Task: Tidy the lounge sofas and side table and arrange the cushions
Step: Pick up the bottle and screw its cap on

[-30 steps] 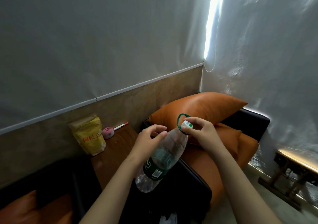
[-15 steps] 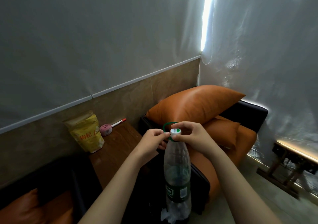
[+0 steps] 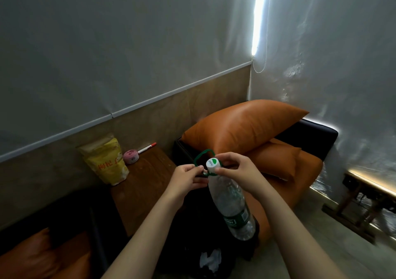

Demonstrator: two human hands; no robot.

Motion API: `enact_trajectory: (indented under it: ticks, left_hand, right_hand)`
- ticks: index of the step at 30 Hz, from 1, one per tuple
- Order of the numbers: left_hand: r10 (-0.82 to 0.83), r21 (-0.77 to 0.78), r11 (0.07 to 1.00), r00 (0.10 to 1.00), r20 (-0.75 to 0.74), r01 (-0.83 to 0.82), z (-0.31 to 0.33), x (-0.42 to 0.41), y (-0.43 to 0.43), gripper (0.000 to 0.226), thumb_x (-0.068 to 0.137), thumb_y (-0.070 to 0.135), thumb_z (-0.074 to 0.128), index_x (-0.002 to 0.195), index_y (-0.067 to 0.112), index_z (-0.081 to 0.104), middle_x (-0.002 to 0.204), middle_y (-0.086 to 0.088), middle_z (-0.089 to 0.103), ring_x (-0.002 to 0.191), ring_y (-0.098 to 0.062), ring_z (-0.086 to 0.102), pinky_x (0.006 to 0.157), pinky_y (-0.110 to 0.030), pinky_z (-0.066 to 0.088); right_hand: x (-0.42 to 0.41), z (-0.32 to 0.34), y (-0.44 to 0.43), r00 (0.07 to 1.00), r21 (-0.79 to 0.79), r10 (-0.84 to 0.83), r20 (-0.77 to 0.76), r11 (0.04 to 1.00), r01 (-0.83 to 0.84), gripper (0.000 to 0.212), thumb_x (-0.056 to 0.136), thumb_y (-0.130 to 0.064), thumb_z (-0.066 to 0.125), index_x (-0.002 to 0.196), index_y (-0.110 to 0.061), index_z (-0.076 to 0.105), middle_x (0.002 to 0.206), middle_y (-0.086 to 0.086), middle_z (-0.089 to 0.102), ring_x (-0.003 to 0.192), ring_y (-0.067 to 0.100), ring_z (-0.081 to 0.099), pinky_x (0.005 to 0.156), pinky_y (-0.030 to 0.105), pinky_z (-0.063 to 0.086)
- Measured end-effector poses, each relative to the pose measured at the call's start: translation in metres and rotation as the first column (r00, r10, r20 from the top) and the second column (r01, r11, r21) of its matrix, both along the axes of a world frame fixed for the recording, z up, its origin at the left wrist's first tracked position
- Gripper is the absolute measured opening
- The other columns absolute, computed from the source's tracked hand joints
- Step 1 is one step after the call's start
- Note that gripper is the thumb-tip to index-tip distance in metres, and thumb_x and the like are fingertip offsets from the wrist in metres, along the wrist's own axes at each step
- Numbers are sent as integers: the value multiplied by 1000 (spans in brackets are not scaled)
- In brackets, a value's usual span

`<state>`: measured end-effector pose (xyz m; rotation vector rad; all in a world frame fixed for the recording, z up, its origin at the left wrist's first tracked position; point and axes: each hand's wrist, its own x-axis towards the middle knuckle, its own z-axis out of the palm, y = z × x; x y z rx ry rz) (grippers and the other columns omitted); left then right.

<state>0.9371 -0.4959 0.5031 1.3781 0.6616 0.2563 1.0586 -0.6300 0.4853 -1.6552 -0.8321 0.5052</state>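
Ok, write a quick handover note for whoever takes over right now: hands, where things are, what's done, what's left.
Left hand pinches the green loop at the neck of the bottle.
Right hand grips that neck under the cap.
Side table holds a yellow bag, pink tape roll and pen.
Done, seemingly: large orange cushion propped at the sofa back, small orange cushion before it.
Left: put the bottle away, clear the side table.

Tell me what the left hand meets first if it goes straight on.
Probably the bottle's neck: the left hand, pinching the green loop, points toward it, just below the white cap.
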Motion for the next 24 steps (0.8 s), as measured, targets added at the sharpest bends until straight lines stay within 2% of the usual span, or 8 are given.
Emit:
enact_trajectory:
  ticks: [2, 5, 7, 10, 14, 17, 20, 24]
  left_hand:
    - [11, 11, 1000, 1000, 16, -11, -2, 3, -3, 21, 97, 13, 55, 84, 2, 67, 76, -13, 69, 65, -18, 68, 67, -27, 59]
    - [31, 25, 999, 999, 36, -32, -7, 8, -4, 22, 97, 15, 55, 86, 1, 68, 83, -18, 68, 79, -25, 65, 85, -39, 54]
    - [17, 53, 998, 999, 29, -18, -12, 11, -5, 21, 96, 15, 57, 90, 2, 71, 90, -18, 69, 87, -26, 65, 85, -38, 52]
    - [-9, 57, 998, 1000, 16, 8, -22, 12, -7, 17, 94, 14, 60, 103, 5, 71, 96, -13, 70, 94, -22, 65, 81, -30, 52]
    - [25, 128, 992, 998, -53, -18, -35, 12, -14, 25, 94, 11, 59, 117, 3, 64, 106, -9, 68, 99, -17, 63, 82, -22, 50]
    - [39, 102, 994, 988, -151, -24, -51, 8, -16, 26, 96, 16, 57, 119, 5, 64, 110, -7, 66, 98, -12, 60, 77, -18, 48]
    - [67, 68, 996, 967, -246, -51, -69, 6, -16, 21, 96, 21, 58, 114, 13, 64, 112, -2, 64, 94, -6, 57, 74, -21, 45]
    - [120, 27, 993, 930, -349, -118, -96, -1, -18, 13, 97, 23, 56, 107, 18, 62, 111, 0, 60, 104, -15, 52, 87, -29, 41]
  right_hand:
    - [3, -3, 0, 1000, -7, 22, 10, 1000, -22, 34, 73, -36, 81, 105, -31, 71, 103, -4, 71, 101, 16, 64, 92, 40, 53]
    - [6, -6, 1, 999, -31, 37, 10, 999, -37, 27, 75, -31, 82, 100, -30, 72, 97, -7, 72, 96, 10, 65, 85, 29, 55]
    - [8, -10, 1, 1000, -34, 24, 6, 999, -24, 25, 73, -32, 83, 95, -27, 73, 91, -7, 73, 90, 5, 66, 77, 23, 52]
    - [9, -21, 1, 999, -51, -36, 1, 998, 36, 20, 73, -32, 83, 89, -26, 73, 88, -7, 72, 86, 2, 65, 69, 12, 46]
    - [13, -45, 0, 985, -70, -168, -48, 984, 164, 18, 69, -35, 84, 82, -26, 74, 82, -4, 73, 84, 8, 67, 74, 25, 52]
    - [14, -65, -5, 966, -106, -233, -112, 969, 221, 19, 70, -37, 83, 79, -24, 73, 78, -1, 72, 78, 14, 68, 68, 27, 51]
    - [13, -78, -10, 938, -131, -304, -167, 950, 284, 25, 68, -43, 81, 78, -22, 72, 76, 2, 73, 76, 20, 70, 71, 36, 54]
    - [12, -90, -17, 914, -173, -352, -200, 931, 321, 21, 75, -35, 80, 82, -19, 70, 78, 5, 71, 73, 17, 68, 69, 33, 54]
